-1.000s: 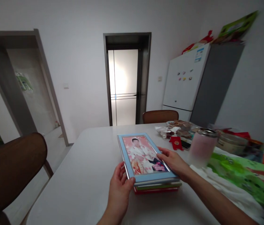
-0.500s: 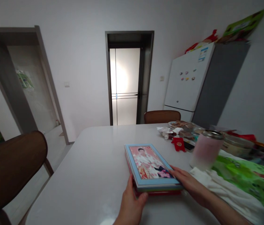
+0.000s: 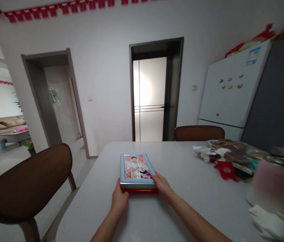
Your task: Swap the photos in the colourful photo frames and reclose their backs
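A light-blue framed picture [image 3: 137, 166] lies face up at the middle of the white table [image 3: 91, 201], on top of something with a red lower edge [image 3: 140, 191]. My left hand [image 3: 119, 199] grips the near left corner, its thumb at the front edge. On the right side, my right hand [image 3: 162, 185] holds the near right corner, with fingers on the frame's border. The undersides of the stack and some fingertips are hidden.
Brown chairs stand at the left [image 3: 31, 181] and behind the table [image 3: 199, 133]. To the right are a red packet [image 3: 226, 170], wrapped items [image 3: 209, 154], a pink-and-white jar [image 3: 273, 183] and white cloth [image 3: 270, 220]. A fridge [image 3: 229, 90] stands behind.
The camera view has turned left and tilted up. Both hands and the framed picture have shifted left and away, and the frame now sits straighter. Both hands still hold it.
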A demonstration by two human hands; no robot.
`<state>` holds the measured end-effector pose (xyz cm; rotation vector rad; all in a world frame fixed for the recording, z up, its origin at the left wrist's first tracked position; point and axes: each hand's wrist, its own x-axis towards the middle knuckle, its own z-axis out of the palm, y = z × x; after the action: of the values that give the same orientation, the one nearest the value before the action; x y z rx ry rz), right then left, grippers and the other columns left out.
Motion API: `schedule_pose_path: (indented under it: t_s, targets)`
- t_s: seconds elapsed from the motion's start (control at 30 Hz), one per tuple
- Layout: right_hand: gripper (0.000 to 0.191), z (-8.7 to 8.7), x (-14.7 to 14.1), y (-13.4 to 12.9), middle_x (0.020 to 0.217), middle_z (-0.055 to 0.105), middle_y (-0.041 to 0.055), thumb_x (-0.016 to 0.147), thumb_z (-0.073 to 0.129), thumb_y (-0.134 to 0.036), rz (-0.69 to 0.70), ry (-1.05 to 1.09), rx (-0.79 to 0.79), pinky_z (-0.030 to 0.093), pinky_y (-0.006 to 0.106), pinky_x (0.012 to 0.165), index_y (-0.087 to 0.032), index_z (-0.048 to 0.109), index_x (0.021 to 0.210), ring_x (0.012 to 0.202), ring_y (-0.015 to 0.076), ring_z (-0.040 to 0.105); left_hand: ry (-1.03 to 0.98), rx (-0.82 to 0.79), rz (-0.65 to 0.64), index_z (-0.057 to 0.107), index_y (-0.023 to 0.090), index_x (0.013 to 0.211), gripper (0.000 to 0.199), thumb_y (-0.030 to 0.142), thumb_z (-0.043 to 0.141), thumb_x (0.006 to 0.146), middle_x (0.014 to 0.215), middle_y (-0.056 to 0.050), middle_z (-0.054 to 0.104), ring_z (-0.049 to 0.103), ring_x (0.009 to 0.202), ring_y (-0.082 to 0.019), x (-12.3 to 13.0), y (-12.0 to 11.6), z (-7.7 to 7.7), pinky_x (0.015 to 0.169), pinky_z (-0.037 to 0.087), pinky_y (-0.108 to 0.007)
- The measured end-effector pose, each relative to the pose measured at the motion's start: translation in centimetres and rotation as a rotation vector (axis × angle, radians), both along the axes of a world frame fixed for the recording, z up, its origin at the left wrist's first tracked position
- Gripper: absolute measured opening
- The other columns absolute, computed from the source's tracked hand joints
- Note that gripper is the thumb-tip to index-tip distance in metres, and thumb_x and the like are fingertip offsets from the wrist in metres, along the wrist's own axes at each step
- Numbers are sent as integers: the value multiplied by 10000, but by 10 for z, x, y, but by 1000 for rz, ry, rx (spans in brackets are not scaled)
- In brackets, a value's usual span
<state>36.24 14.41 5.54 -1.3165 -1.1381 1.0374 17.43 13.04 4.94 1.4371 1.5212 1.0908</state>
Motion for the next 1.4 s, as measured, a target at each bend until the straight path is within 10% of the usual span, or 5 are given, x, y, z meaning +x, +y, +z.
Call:
schedule_pose_path:
  t_s: [0.47,0.6,0.87,1.2,1.4]
  targets:
    - [617,-3,5,1,752,625,75,688,375,-407,-300,5,68,428,280,564,-55,404,1194,657,184,556,-280,121,148,502,161,1075,557,-23,500,549,909,-52,641,563,934,-195,-27,5,2,845,384,-277]
    - [624,29,-18,-32,527,475,-66,676,443,-316,-218,56,177,355,217,464,-178,301,1267,464,99,418,-376,221,124,370,120,1189,596,66,511,613,680,20,567,564,714,-141,-18,-16,41,756,405,-276]
    - [676,113,-68,-93,505,408,-88,637,453,-117,324,566,481,277,208,465,-278,273,1268,460,70,328,-794,345,-425,246,258,1262,738,70,535,609,597,91,463,448,532,-63,31,-79,129,554,397,-207]
    - [227,90,-71,-87,444,440,-65,711,480,-275,270,620,287,236,196,389,-191,588,892,387,60,343,-971,70,-304,579,164,860,333,424,572,653,433,74,467,403,392,-57,21,-71,109,422,307,-180]
    - [562,89,-76,-82,278,333,-50,718,356,-603,302,556,32,149,184,326,-158,427,382,269,36,226,-922,-132,-239,441,154,391,624,690,298,677,258,37,375,248,238,-29,17,-63,102,332,103,-176]
